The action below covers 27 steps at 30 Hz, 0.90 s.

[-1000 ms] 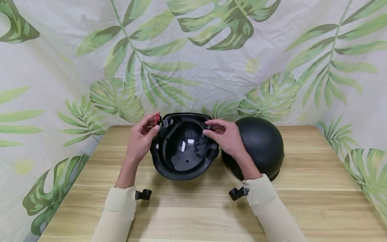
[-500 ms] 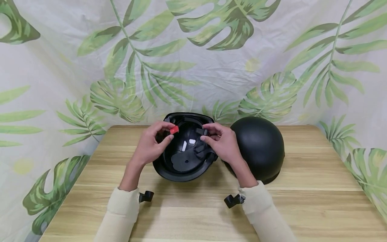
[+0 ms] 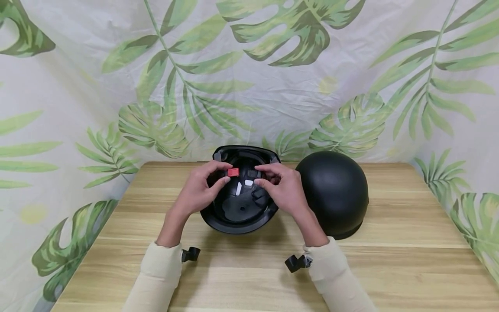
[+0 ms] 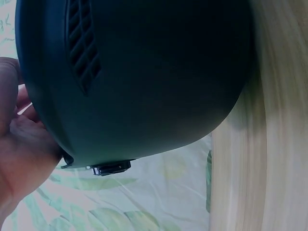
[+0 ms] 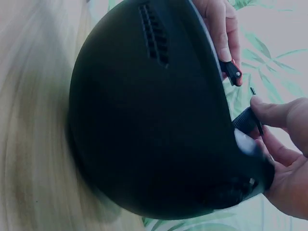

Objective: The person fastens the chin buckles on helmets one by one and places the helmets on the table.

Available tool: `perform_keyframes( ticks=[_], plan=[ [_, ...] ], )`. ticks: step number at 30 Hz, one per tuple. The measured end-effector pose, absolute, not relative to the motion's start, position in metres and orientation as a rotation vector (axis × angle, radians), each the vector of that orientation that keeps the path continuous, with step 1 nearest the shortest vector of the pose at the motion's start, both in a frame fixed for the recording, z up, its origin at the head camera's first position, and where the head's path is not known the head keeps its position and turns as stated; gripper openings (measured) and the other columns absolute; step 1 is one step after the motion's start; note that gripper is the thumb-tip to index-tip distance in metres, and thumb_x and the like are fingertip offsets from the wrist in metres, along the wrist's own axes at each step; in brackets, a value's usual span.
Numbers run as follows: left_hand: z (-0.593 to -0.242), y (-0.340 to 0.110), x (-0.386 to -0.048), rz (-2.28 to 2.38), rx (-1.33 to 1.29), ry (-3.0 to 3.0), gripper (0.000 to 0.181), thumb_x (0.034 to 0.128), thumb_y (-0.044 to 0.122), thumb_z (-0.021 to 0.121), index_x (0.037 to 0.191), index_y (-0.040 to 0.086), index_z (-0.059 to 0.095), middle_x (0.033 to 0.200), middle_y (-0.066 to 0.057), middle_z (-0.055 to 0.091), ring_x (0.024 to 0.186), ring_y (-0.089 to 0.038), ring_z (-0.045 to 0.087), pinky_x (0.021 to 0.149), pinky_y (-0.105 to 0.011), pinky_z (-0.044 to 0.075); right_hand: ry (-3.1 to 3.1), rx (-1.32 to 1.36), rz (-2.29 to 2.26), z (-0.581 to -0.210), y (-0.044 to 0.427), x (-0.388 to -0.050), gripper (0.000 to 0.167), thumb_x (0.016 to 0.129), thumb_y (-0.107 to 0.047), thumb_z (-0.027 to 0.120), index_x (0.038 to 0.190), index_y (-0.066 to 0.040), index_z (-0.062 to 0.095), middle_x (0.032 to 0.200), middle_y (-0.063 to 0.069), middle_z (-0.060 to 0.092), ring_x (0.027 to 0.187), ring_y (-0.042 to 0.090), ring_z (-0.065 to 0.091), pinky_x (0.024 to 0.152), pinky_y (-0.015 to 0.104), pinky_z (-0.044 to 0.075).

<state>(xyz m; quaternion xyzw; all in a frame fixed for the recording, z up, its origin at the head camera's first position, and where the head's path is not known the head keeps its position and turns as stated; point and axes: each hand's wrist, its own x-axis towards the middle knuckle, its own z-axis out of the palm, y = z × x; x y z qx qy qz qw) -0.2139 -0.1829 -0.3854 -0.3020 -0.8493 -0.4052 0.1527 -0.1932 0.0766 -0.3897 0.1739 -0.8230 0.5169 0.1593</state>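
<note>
- The left hand (image 3: 200, 188) pinches a red buckle (image 3: 233, 172), the right hand (image 3: 286, 189) a black clip (image 3: 253, 174), slightly apart.
- Beneath: an upturned helmet (image 3: 235, 227), near the desk's (image 3: 241, 281) back edge.
- Right, along that edge: a dome-up helmet (image 3: 335, 195).

Black helmet (image 3: 242, 211): inverted on the bench (image 3: 241, 277) near its far edge, open side up. Red buckle (image 3: 233, 172) and black clip (image 3: 253, 174): side by side, separated, above the helmet's interior.
</note>
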Motion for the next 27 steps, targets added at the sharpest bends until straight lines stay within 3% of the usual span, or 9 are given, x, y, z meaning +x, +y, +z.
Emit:
perform_keyframes(
  ticks=[4,9,18,27],
  plan=[
    [-0.386,-0.181,-0.214,-1.159,-0.885,-2.413,0.026,0.0949,0.003,0.080,0.121,0.005,0.076,0.118,-0.009,0.078,0.112,-0.024,0.073,0.102,-0.031,0.055,-2.340,0.506,1.445,-0.387,0.074,-0.191,0.031,0.091,-0.013,0.087,0.121,-0.012,0.083,0.111,0.010,0.080,0.080,0.019,0.072,0.072,0.025,0.058],
    [-0.385,-0.181,-0.214,-1.171,-0.921,-2.381,0.026,0.0943,0.003,0.081,0.120,0.005,0.076,0.115,-0.007,0.078,0.104,-0.020,0.072,0.096,-0.021,0.053,-2.347,0.493,1.462,-0.389,0.072,-0.192,0.032,0.090,-0.012,0.087,0.122,-0.010,0.081,0.104,0.012,0.081,0.079,0.018,0.074,0.072,0.023,0.058],
    [-0.384,-0.180,-0.215,-1.197,-0.976,-2.360,0.024,0.0960,0.003,0.079,0.119,0.006,0.076,0.116,-0.007,0.078,0.108,-0.021,0.072,0.102,-0.024,0.053,-2.363,0.507,1.464,-0.387,0.066,-0.191,0.030,0.089,-0.012,0.089,0.118,-0.009,0.081,0.097,0.008,0.081,0.076,0.016,0.072,0.071,0.024,0.058],
    [-0.383,-0.180,-0.214,-1.220,-0.994,-2.389,0.024,0.0972,0.004,0.078,0.121,0.008,0.076,0.117,-0.006,0.078,0.108,-0.020,0.072,0.101,-0.025,0.053,-2.386,0.516,1.468,-0.388,0.059,-0.188,0.029,0.090,-0.013,0.088,0.118,-0.010,0.080,0.102,0.009,0.081,0.083,0.017,0.075,0.077,0.030,0.064]
  ],
)
